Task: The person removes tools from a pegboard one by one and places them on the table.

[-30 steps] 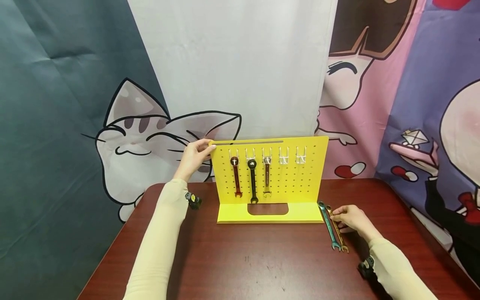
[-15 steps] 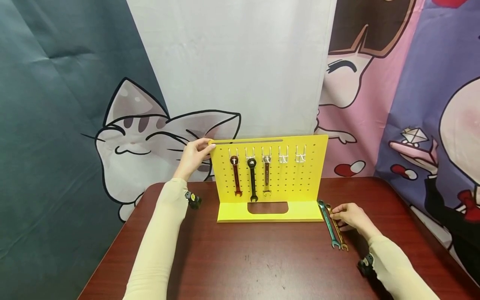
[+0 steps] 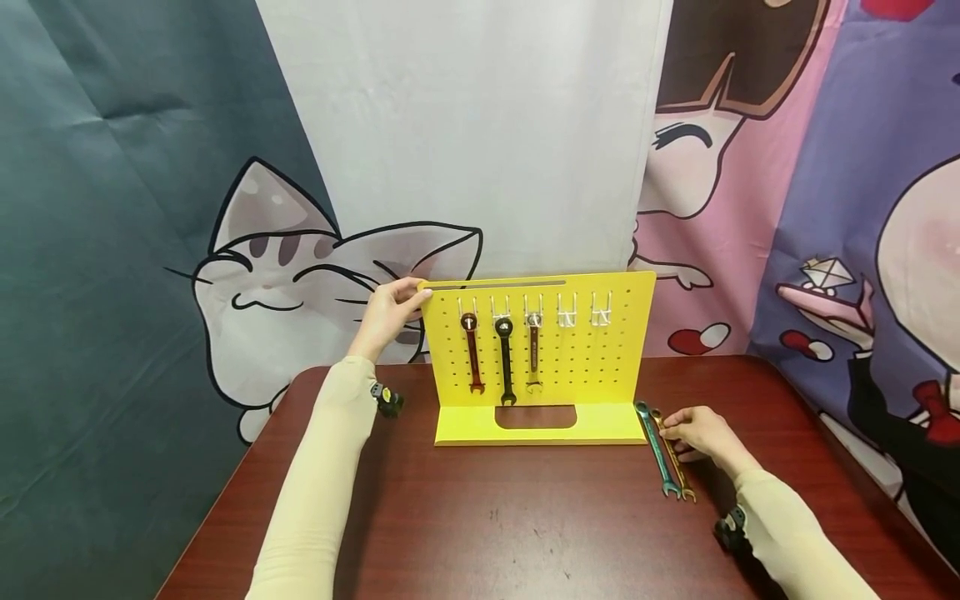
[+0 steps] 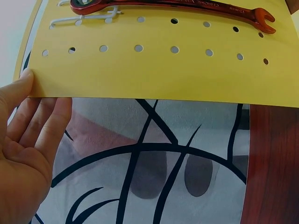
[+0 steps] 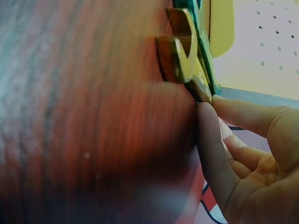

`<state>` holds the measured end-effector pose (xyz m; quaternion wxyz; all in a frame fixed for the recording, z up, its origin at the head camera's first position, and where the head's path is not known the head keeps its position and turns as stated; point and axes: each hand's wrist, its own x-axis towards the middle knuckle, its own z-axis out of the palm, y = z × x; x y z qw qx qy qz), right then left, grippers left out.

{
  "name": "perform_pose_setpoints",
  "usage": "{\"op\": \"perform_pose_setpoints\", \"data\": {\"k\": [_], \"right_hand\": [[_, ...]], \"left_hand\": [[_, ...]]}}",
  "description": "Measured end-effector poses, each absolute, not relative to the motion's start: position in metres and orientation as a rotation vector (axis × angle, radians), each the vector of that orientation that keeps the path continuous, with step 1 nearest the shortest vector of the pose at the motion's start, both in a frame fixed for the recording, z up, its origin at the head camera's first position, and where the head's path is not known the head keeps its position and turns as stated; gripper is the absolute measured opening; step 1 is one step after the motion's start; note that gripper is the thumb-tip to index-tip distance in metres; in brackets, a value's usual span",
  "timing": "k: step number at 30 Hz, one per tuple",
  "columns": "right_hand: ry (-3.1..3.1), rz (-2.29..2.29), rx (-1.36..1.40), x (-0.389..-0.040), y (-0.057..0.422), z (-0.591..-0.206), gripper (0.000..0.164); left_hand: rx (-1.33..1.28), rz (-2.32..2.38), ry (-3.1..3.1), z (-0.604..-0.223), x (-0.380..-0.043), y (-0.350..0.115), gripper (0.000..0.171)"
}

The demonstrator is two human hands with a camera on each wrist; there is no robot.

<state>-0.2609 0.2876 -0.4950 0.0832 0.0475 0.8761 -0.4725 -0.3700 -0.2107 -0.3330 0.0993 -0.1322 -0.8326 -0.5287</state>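
Note:
My left hand (image 3: pixel 384 318) holds the upper left corner of a yellow pegboard stand (image 3: pixel 577 417). In the left wrist view, the thumb lies on the board's face and the fingers go behind its edge. A red wrench (image 3: pixel 472 354), a black wrench (image 3: pixel 506 362) and a brownish-silver wrench (image 3: pixel 534 350) hang from white hooks on the board. Right of the stand, my right hand (image 3: pixel 707 438) pinches a gold wrench (image 3: pixel 684 482) between thumb and fingertips. The gold wrench lies on the table close beside a green wrench (image 3: pixel 657 450). Fingers partly cover its shank.
Two white hooks (image 3: pixel 567 313) on the board's right side carry no wrench. The stand rests near the back of a dark red wooden table (image 3: pixel 480 525). Behind it hangs a cloth backdrop (image 3: pixel 480 133) with cartoon figures.

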Motion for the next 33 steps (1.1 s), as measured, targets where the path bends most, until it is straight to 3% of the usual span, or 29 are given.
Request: {"op": "perform_pose_setpoints", "data": {"k": [9,17,33], "right_hand": [[2.593,-1.446,0.117,-0.264,0.295,-0.493,0.029],[2.819,-1.440,-0.035,-0.270,0.296,-0.479,0.042],[2.826,-1.588,-0.292,-0.304,0.222,-0.445,0.040]], "left_hand": [[-0.399,-1.571,-2.463,-0.332,-0.370,-0.210,0.037],[-0.383,-1.571,-2.475,-0.332,-0.370,-0.207,0.036],[-0.389,-1.527,-2.432,-0.337,-0.368,-0.208,0.034]]}}
